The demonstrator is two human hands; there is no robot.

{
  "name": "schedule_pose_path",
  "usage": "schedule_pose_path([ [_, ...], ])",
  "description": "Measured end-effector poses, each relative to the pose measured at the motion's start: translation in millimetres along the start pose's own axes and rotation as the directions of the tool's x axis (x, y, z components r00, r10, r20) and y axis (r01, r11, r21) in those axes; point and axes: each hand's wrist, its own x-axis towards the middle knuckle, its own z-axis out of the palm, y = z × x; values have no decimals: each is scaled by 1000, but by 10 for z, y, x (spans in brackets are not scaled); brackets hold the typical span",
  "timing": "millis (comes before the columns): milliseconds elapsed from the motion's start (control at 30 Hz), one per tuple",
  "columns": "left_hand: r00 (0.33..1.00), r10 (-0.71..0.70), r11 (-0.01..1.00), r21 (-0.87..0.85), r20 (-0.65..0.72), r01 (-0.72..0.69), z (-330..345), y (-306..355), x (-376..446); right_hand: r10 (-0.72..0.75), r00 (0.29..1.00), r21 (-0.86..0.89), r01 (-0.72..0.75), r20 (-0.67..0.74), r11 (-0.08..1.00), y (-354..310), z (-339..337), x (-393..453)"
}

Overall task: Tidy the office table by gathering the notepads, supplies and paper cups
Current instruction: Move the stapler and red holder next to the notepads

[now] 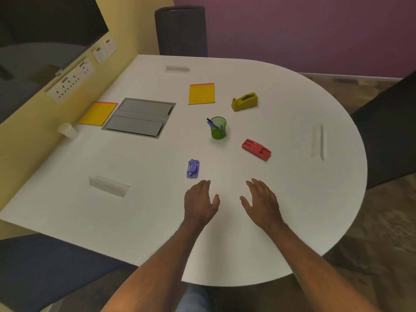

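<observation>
Hands hover low over the near middle of the table (281, 199), palms down, holding nothing: the left hand (199, 202) and right hand (262, 202) both have straight fingers lying close together with the thumbs angled inward, a ready pose that suggests gathering has not begun. Supplies sit scattered, as if left where last used. The punch (193, 168) lies just beyond the left fingertips, the stapler (256, 149) beyond and right of the right hand, the pen cup (218, 127) upright between them and farther off, and the tape dispenser (244, 101) far right. 1 notepad (201, 94) lies far centre; the other pad (98, 113) lies far left by the wall, touching or just beside the grey floor box (139, 117). 1 paper cup (67, 130) lies tipped at the left edge against the wall. Bare tabletop around the hands gives room to collect things; the curved right edge is well apart from every item.
</observation>
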Motion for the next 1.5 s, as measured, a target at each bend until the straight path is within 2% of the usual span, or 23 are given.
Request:
schedule_pose_path([
  [267, 999, 1, 999, -33, 36, 0, 183, -25, 299, 83, 996, -14, -83, 42, 996, 143, 37, 179],
  [533, 1000, 17, 994, -111, 24, -14, 317, -180, 930, 141, 990, -22, -141, 9, 990, 238, -16, 847],
  [733, 993, -115, 992, -52, 18, 116, 456, -526, 1327, 154, 988, -49, -153, 18, 987, 368, 3, 1379],
  [867, 982, -191, 979, -76, -3, 190, 606, -666, 1592, 165, 986, -43, -163, 36, 986, 495, 48, 1785],
  [1000, 944, -326, 940, -90, 48, 330, 790, -747, 1798, 189, 980, 1, -190, 55, 982, 652, 145, 2191],
  [1267, 879, -453, 881, -77, 147, 467, 1071, -854, 2048, 236, 968, 30, -240, 88, 970, 980, 372, 2750],
  [1500, 820, -547, 823, -72, 169, 564, 1132, -842, 2124, 241, 967, 38, -245, 85, 969, 1085, 521, 2902],
])
